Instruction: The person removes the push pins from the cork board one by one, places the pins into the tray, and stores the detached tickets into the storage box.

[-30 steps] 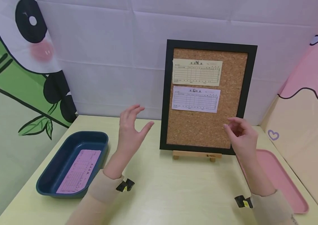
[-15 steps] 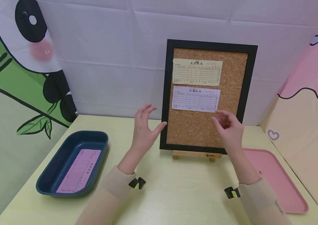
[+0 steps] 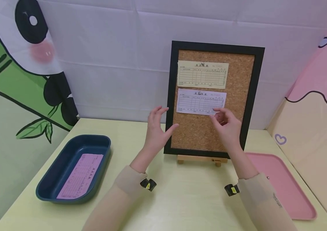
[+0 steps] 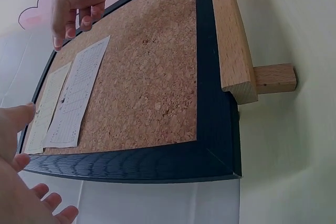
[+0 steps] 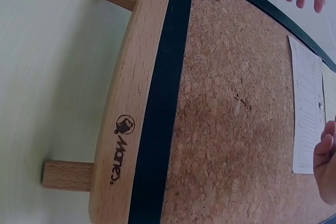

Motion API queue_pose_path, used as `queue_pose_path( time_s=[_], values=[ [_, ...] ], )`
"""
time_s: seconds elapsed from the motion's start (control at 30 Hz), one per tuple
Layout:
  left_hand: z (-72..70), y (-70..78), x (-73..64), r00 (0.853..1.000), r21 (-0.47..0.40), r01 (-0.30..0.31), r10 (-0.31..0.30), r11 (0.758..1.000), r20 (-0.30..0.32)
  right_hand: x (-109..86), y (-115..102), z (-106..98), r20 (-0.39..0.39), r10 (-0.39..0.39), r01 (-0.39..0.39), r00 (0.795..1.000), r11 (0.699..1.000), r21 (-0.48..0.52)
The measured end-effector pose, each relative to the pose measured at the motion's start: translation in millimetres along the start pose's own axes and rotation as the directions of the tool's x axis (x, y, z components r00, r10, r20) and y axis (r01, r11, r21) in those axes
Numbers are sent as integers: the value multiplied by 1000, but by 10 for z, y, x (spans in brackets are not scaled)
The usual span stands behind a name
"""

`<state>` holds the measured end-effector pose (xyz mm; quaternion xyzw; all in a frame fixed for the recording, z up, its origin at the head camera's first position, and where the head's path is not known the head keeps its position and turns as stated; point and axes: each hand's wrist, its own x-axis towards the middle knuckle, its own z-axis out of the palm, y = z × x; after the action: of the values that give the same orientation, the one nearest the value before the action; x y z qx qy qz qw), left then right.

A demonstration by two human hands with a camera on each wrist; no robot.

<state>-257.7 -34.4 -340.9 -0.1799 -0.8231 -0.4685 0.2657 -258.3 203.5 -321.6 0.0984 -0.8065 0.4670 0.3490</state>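
A framed corkboard (image 3: 198, 134) leans upright on a wooden stand (image 3: 202, 158). Two printed slips are pinned to it: a cream one (image 3: 202, 77) at the top and a white one (image 3: 193, 106) below, each with a small clear pin near its upper edge. Just left of the frame, my left hand (image 3: 157, 131) hovers with thumb and fingers spread, holding nothing. My right hand (image 3: 228, 126) is in front of the board by the white slip's lower right corner. Its fingers are loosely bent with a gap to the thumb, and I see nothing between them; contact with the slip cannot be made out.
At the left a dark blue tray (image 3: 43, 179) contains a pink printed slip (image 3: 81, 176). A shallow pink tray (image 3: 296, 192) lies at the right, partly behind my right forearm, with a small shiny pin (image 3: 268, 177) in it. A white cloth hangs behind the board.
Both hands have moved inward toward the corkboard: the left one to the right, the right one to the left and slightly up. The slips and trays stay where they were.
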Motion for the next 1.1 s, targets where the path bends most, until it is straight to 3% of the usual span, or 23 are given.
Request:
queue_pose_path(
  time_s=[0.17, 0.37, 1.1],
  values=[
    [63, 15, 73, 999, -3, 38, -38, 999, 18, 94, -21, 78, 13, 25, -25, 1000, 999, -21],
    [154, 11, 182, 999, 3, 39, -39, 999, 11, 209, -42, 160, 24, 37, -37, 999, 999, -23],
    [333, 61, 543, 998, 38, 63, -64, 997, 18, 632, -44, 368, 55, -9, 17, 998, 987, -160]
  ],
)
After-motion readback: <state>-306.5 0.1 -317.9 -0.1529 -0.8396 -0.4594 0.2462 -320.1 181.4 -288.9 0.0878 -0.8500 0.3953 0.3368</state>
